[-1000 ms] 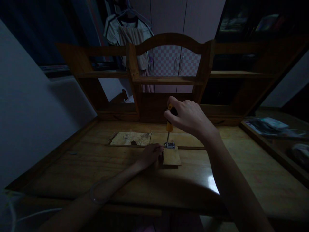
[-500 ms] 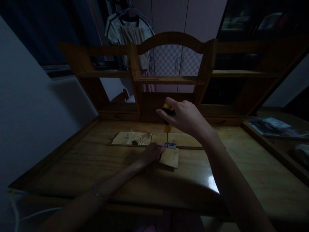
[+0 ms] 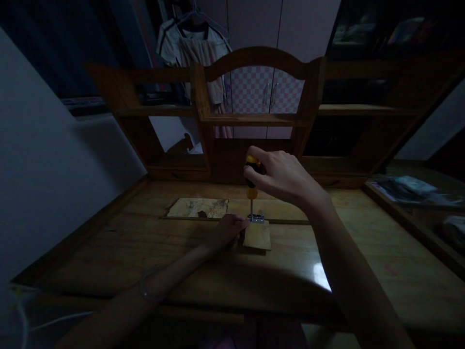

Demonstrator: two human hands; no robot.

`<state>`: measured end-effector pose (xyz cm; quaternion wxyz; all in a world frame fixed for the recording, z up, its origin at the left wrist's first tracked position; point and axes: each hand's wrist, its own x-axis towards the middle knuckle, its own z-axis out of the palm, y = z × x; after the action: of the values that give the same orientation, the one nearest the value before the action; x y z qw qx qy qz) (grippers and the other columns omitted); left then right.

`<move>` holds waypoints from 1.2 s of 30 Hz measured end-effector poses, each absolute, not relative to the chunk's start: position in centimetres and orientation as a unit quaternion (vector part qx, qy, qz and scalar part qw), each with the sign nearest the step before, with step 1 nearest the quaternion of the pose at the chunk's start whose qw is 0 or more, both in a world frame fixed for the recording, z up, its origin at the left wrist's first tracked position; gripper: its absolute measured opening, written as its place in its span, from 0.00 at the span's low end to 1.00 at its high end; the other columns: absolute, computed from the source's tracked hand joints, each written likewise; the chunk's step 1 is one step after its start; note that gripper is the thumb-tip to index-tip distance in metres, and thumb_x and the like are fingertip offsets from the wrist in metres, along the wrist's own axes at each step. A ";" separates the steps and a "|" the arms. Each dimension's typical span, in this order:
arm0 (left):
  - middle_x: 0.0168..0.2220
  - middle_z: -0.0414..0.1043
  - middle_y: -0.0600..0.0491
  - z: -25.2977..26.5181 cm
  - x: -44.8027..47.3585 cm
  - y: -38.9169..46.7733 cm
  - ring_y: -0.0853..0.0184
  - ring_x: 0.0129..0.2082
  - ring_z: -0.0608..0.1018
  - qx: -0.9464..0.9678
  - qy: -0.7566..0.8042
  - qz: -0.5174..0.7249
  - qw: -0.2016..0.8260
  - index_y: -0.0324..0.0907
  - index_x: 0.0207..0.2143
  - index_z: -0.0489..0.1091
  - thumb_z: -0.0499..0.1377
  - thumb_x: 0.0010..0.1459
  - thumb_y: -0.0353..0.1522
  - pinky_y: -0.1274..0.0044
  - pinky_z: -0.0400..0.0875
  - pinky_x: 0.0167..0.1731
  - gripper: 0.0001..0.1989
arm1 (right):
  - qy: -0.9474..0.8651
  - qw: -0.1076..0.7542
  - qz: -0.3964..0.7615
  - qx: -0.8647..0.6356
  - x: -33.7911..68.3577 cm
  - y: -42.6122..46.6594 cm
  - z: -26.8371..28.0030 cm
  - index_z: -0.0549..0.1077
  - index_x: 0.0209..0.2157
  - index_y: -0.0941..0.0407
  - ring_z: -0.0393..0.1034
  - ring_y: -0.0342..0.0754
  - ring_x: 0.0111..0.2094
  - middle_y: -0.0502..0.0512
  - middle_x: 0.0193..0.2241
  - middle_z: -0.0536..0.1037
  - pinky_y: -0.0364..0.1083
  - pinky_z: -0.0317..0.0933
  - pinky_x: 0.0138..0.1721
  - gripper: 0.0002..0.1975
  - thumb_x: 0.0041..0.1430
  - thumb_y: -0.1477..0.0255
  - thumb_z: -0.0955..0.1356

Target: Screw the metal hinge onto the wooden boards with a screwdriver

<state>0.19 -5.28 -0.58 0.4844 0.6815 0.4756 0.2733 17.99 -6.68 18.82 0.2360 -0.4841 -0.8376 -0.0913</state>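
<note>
My right hand [image 3: 279,174] is closed around the black and yellow handle of a screwdriver [image 3: 252,193], which stands upright with its tip down at a small metal hinge [image 3: 257,219]. The hinge lies across the seam between a small square wooden piece [image 3: 257,235] and a long wooden board [image 3: 279,210]. My left hand [image 3: 228,229] is closed at the left edge of the hinge and small piece, its fingertips beside the screwdriver tip. What its fingers pinch, if anything, is hidden. The long board's left part has a pale, stained, rough surface.
Everything lies on a wooden desk [image 3: 145,252]. A wooden shelf unit [image 3: 250,119] rises along its back edge. Papers and plastic-wrapped things [image 3: 410,188] lie on a surface at the right. A white cable [image 3: 61,320] hangs at the lower left.
The small wooden piece has turned slightly and sits straighter below the hinge. My right thumb has drawn in along the screwdriver handle, and my right wrist has shifted a little to the right.
</note>
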 end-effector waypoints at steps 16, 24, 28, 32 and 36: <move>0.13 0.60 0.60 0.2 0.7 -5.3 0.75 0.11 0.62 0.666 0.512 0.242 0.485 0.40 0.26 0.69 0.54 0.60 0.44 0.81 0.52 0.15 0.18 | -0.857 0.265 -0.067 -0.437 17.8 -6.4 18.5 0.70 0.41 0.55 0.68 0.46 0.31 0.53 0.31 0.76 0.44 0.51 0.31 0.13 0.67 0.62 0.60; 0.13 0.61 0.59 0.6 0.6 -5.3 0.74 0.13 0.64 0.672 0.510 0.228 0.486 0.40 0.26 0.69 0.54 0.60 0.45 0.81 0.54 0.16 0.19 | -0.823 0.229 -0.164 -0.493 17.4 -6.7 18.5 0.70 0.42 0.55 0.68 0.50 0.26 0.54 0.24 0.75 0.46 0.42 0.27 0.23 0.66 0.52 0.56; 0.13 0.60 0.59 0.5 0.6 -5.3 0.74 0.13 0.63 0.671 0.507 0.230 0.490 0.40 0.25 0.69 0.54 0.60 0.45 0.81 0.52 0.16 0.19 | -0.820 0.221 -0.173 -0.499 17.4 -6.8 18.5 0.70 0.43 0.56 0.69 0.50 0.27 0.55 0.27 0.77 0.46 0.42 0.27 0.17 0.65 0.58 0.59; 0.13 0.61 0.59 0.1 0.5 -5.1 0.75 0.12 0.61 0.680 0.491 0.232 0.492 0.39 0.22 0.69 0.53 0.61 0.45 0.81 0.53 0.16 0.22 | -0.812 0.220 -0.182 -0.509 17.5 -6.4 18.4 0.70 0.41 0.56 0.71 0.52 0.29 0.58 0.30 0.78 0.47 0.43 0.28 0.18 0.66 0.58 0.58; 0.15 0.66 0.56 -0.1 0.5 -4.9 0.75 0.12 0.62 0.695 0.453 0.229 0.509 0.38 0.20 0.70 0.51 0.62 0.44 0.80 0.54 0.16 0.24 | -0.808 0.215 -0.178 -0.520 17.8 -6.2 18.3 0.69 0.41 0.57 0.72 0.54 0.31 0.60 0.31 0.78 0.47 0.44 0.28 0.20 0.68 0.56 0.57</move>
<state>0.46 -4.92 -0.12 0.5086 0.6953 0.4533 0.2290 17.79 -6.20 18.27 0.2150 -0.5196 -0.8076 -0.1780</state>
